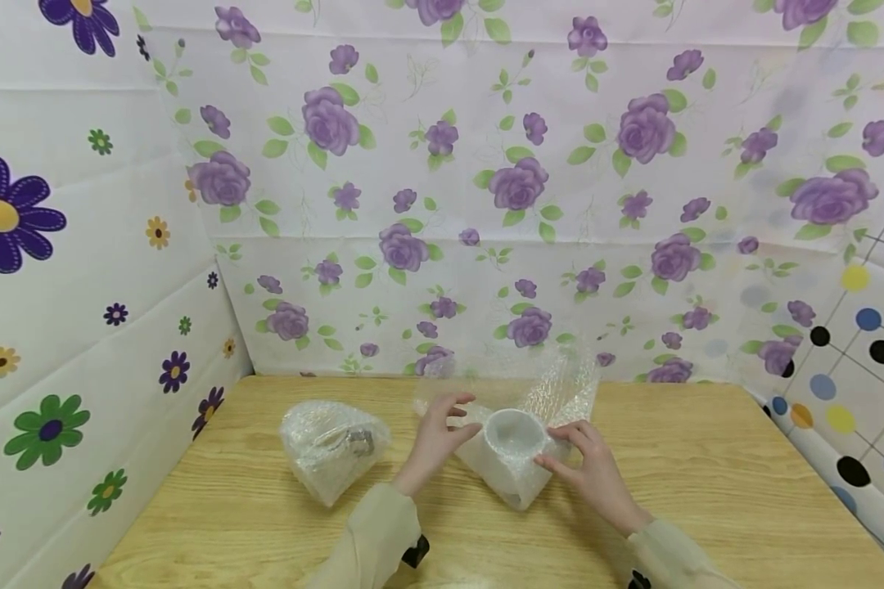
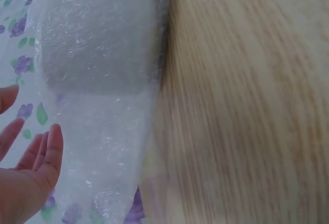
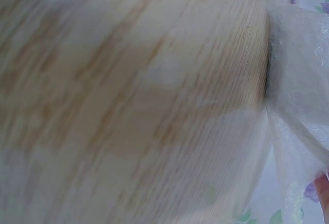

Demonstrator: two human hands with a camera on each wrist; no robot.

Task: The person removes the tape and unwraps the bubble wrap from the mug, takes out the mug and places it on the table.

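A white cup (image 1: 516, 433) stands mouth up near the middle of the table, with a sheet of bubble wrap (image 1: 560, 393) folded around its front and spread out behind it. Whether the cup has a handle is hidden by the wrap. My right hand (image 1: 597, 478) pinches the wrap at the cup's right side between thumb and fingers. Left of the rim, my left hand (image 1: 438, 438) holds nothing, its fingers loosely spread and the thumb close to the cup. In the left wrist view the bubble wrap (image 2: 103, 147) hangs past the cup beside those fingers.
A bundle in bubble wrap (image 1: 331, 446) lies on the wooden table (image 1: 707, 491) to the left; a small dark patch shows through it. Flowered cloth (image 1: 442, 188) hangs behind the table's back edge, with patterned sheets on both sides.
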